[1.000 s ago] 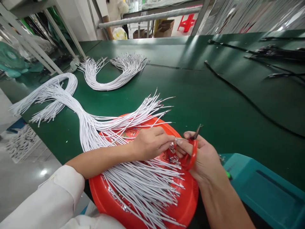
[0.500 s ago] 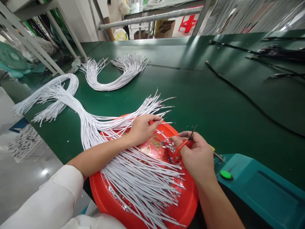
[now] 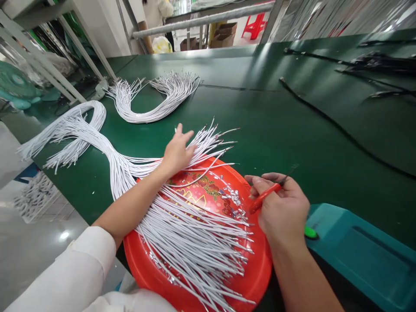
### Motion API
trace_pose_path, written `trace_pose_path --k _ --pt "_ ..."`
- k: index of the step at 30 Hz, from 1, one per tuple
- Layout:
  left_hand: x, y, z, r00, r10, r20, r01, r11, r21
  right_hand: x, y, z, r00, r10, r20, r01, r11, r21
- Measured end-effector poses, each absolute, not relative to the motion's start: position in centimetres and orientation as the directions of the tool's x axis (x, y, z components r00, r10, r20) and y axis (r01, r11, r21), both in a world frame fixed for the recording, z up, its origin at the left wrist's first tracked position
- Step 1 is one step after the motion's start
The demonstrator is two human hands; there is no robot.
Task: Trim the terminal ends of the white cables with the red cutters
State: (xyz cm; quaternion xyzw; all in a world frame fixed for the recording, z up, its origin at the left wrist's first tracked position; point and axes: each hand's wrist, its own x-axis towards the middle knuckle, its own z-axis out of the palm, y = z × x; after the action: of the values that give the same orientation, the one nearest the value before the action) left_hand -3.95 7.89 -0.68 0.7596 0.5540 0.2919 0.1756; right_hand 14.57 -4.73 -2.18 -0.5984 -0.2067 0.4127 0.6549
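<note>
My left hand (image 3: pixel 178 151) has its fingers spread over the upper bunch of white wires (image 3: pixel 208 145), near their stripped ends. My right hand (image 3: pixel 282 208) is closed around small red-handled scissors (image 3: pixel 264 197), the thin dark tips pointing up and away. It hovers at the right rim of a red plastic tray (image 3: pixel 264 277) with a printed floral pattern. Small silvery metal terminals (image 3: pixel 232 195) lie scattered in the tray. A thick fan of white wires (image 3: pixel 195 238) spreads across it, silvery pieces on many of their ends.
Further white wire bundles (image 3: pixel 152 115) lie on the green tabletop (image 3: pixel 240 112). To the right are black cables (image 3: pixel 338 125) and a teal case (image 3: pixel 364 255) with a green button. A metal shelf frame (image 3: pixel 87 47) stands at the back left. Behind the table is a person (image 3: pixel 156 15).
My left hand has moved left and up from the wire ends, its fingers opening out. My right hand has shifted right with the scissors, uncovering the loose terminals.
</note>
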Motion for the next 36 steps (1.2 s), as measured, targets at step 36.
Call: trace_pose_path --k 36 --pt "0.9 -0.7 -1.3 0.489 0.872 0.015 0.341 -0.206 0.917 14.5 -5.8 -1.2 0.512 0.857 0.054 0.227 -0.075 -0.971"
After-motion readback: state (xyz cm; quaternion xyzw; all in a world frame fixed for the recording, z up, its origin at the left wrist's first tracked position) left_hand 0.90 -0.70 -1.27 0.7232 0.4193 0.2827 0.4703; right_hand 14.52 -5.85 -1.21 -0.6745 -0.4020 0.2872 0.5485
